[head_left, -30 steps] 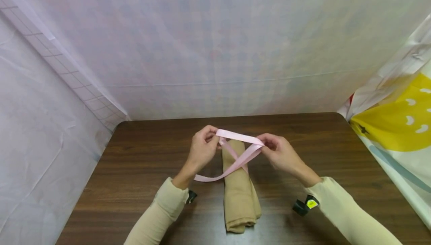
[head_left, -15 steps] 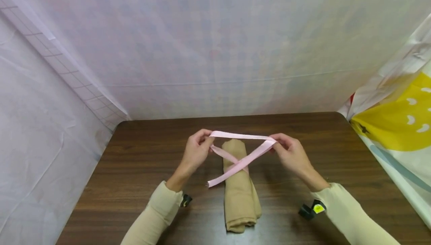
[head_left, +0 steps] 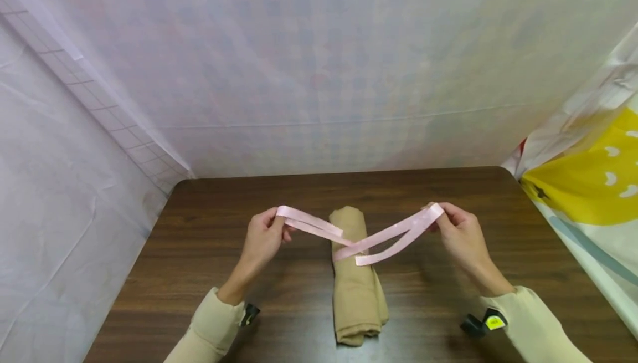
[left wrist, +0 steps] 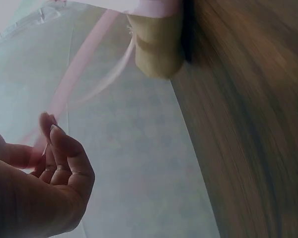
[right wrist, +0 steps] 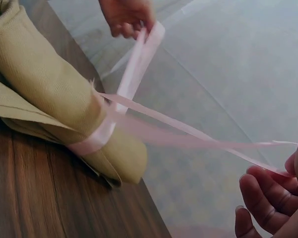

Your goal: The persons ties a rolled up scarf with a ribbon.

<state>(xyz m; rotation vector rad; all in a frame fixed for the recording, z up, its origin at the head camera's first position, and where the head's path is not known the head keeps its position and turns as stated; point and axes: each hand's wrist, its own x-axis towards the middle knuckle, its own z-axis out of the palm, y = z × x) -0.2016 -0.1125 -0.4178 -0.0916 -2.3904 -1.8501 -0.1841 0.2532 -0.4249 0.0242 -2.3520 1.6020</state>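
A tan cloth (head_left: 356, 296), rolled up, lies lengthwise on the dark wooden table (head_left: 174, 274). Around its upper part runs a pink ribbon (right wrist: 93, 141), whose two sides cross on top of the roll in the head view. My left hand (head_left: 262, 239) pinches one doubled-over side of the ribbon, left of the roll. To the right of the roll, my right hand (head_left: 464, 236) pinches the other side, folded over at the fingers with its loose end hanging back over the cloth. Both hands are raised above the table. In the left wrist view the ribbon is blurred.
A pale patterned sheet (head_left: 319, 75) hangs behind the table's far edge. White sheeting (head_left: 50, 213) hangs along the left side, and a yellow-and-white printed cloth (head_left: 588, 185) hangs at the right. Dark straps with wrist cameras sit at both sleeves.
My hands have moved apart, left hand leftward and right hand rightward. The ribbon span that stretched between them has parted into two separate sides, drawn outward. The cloth roll has stayed nearly still.
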